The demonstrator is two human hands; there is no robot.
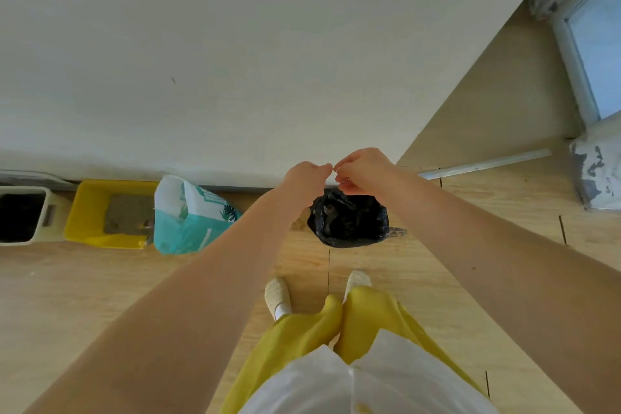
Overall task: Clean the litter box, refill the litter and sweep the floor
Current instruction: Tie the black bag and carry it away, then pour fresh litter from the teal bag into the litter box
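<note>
My left hand (pixel 307 176) and my right hand (pixel 364 171) are raised in front of me at the wall's base, fingers curled, their fingertips meeting. I can make out nothing between them. Directly below them an open black garbage bag (pixel 349 222) sits on the wooden floor. To the left, against the wall, a yellow litter box (pixel 87 212) holds grey litter (pixel 129 215). A teal and white litter bag (pixel 188 215) leans over its right end.
A beige bin (pixel 43 215) with a dark inside stands at the far left next to the litter box. My feet in pale slippers (pixel 277 294) stand just behind the black bag. A window frame (pixel 578 54) and a metal strip (pixel 484 163) are at the right.
</note>
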